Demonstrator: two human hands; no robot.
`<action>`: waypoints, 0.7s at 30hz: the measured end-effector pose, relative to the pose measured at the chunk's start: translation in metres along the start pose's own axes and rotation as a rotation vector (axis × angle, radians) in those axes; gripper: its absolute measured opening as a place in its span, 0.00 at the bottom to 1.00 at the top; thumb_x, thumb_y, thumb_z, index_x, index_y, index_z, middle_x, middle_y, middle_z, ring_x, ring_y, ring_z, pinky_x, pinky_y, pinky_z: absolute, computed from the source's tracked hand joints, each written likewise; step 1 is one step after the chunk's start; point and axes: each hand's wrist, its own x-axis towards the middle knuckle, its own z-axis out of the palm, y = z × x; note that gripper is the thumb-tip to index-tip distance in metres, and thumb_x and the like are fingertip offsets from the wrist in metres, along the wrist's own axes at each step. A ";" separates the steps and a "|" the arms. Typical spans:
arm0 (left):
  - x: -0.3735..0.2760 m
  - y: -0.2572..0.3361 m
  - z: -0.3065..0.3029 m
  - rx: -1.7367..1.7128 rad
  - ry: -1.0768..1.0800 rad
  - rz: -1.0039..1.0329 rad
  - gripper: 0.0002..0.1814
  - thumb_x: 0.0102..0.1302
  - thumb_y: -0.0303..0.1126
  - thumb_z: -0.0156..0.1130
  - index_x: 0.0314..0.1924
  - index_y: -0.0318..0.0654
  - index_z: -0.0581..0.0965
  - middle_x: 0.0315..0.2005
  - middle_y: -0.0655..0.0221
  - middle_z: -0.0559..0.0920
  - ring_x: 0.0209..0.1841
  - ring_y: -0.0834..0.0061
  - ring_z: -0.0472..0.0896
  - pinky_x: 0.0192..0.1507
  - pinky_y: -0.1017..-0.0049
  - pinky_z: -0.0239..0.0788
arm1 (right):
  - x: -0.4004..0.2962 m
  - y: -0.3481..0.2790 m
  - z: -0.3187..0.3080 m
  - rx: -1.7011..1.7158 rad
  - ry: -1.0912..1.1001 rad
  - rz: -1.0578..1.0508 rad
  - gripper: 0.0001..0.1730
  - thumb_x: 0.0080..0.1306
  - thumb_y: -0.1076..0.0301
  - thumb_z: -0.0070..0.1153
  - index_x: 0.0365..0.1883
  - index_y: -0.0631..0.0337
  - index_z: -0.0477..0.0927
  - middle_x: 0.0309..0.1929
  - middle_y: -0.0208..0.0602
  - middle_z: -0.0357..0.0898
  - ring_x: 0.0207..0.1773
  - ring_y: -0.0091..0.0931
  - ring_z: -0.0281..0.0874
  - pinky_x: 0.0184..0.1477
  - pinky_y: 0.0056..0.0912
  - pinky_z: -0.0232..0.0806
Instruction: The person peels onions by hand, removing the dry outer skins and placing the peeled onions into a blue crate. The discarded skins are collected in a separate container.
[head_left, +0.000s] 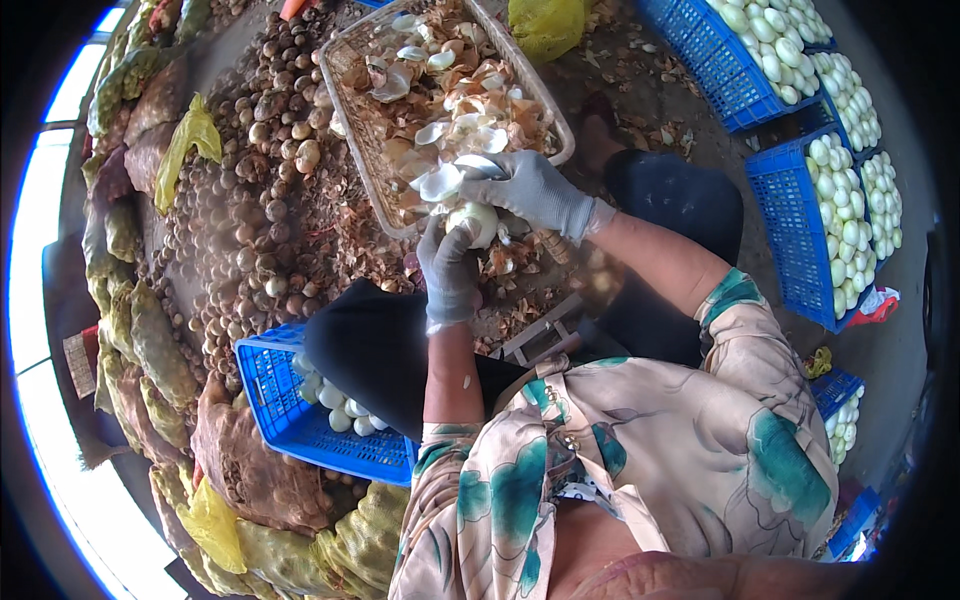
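Observation:
My left hand (450, 266), in a grey glove, grips a pale, peeled-looking onion (477, 223) from below. Just above it is my gloved right hand (529, 187), its fingers closed around a small knife, with the metal blade (480, 165) pointing left. A white piece of onion skin (441, 183) hangs by the blade. The knife's handle is hidden in my palm. Both hands are over the near edge of a rectangular plastic basket (358, 161) that holds brown skins and white onion layers.
Unpeeled onions (262, 195) cover the floor at left, beside full mesh sacks (161, 360). A blue crate (262, 420) with peeled onions stands by my left knee. More blue crates (780, 217) of peeled onions line the right. A yellow bag (547, 26) sits beyond the basket.

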 end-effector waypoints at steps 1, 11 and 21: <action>0.000 -0.002 0.001 -0.049 0.006 -0.024 0.33 0.62 0.37 0.68 0.62 0.22 0.72 0.50 0.55 0.82 0.49 0.62 0.84 0.53 0.66 0.80 | -0.001 -0.006 -0.003 0.052 -0.019 0.098 0.26 0.66 0.53 0.70 0.50 0.68 0.85 0.38 0.40 0.88 0.42 0.25 0.86 0.45 0.31 0.76; 0.000 0.002 0.002 -0.091 0.048 -0.041 0.34 0.63 0.44 0.66 0.61 0.25 0.74 0.49 0.56 0.82 0.50 0.61 0.84 0.55 0.63 0.81 | -0.004 -0.021 -0.014 0.040 -0.202 0.209 0.27 0.69 0.52 0.67 0.54 0.67 0.82 0.41 0.39 0.88 0.46 0.25 0.84 0.52 0.33 0.75; 0.003 0.005 -0.006 0.056 -0.061 -0.089 0.43 0.59 0.43 0.65 0.71 0.25 0.67 0.54 0.52 0.81 0.51 0.62 0.85 0.48 0.64 0.83 | 0.005 0.021 -0.003 -0.338 -0.077 -0.200 0.22 0.66 0.57 0.63 0.48 0.68 0.82 0.36 0.57 0.85 0.43 0.49 0.86 0.46 0.44 0.76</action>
